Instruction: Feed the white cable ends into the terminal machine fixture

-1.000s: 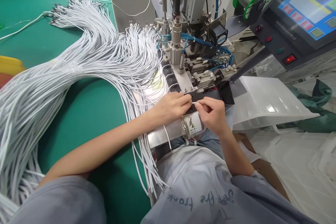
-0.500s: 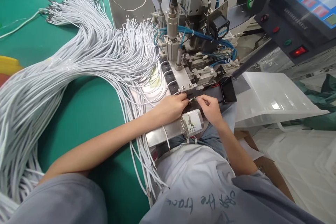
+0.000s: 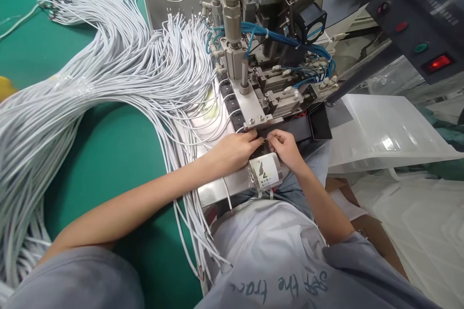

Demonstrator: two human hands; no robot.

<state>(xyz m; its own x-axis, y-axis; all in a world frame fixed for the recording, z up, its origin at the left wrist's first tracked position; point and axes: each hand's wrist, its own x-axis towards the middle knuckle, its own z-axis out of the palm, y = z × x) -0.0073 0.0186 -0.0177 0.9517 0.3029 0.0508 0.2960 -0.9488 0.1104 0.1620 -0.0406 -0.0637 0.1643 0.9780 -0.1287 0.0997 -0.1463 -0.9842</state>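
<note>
My left hand (image 3: 237, 150) rests at the front of the machine (image 3: 253, 106), fingers pinched round a white cable whose far part runs out under the wrist. The tip of that cable (image 3: 266, 139) points right, toward my right hand (image 3: 285, 148). My right hand is closed too, thumb and forefinger pinched at the tiny wire ends; how they grip these is too small to make out. Just below both hands sits a clear cylinder with a white label (image 3: 266, 171). Several other white cables (image 3: 232, 115) lie in the black slotted blocks (image 3: 230, 98) on the machine's left side.
A thick bundle of white cables (image 3: 119, 87) spreads over the green mat (image 3: 119, 149). At the right stand a control box (image 3: 416, 24) with a lit red switch, a black tray (image 3: 321, 123) and a white plastic sheet (image 3: 384, 125). Blue air hoses (image 3: 279, 34) cross the machine.
My right hand has moved left, closer to my left hand, and the gap with the cable tip has narrowed. The view has shifted slightly. My left hand keeps its place at the machine.
</note>
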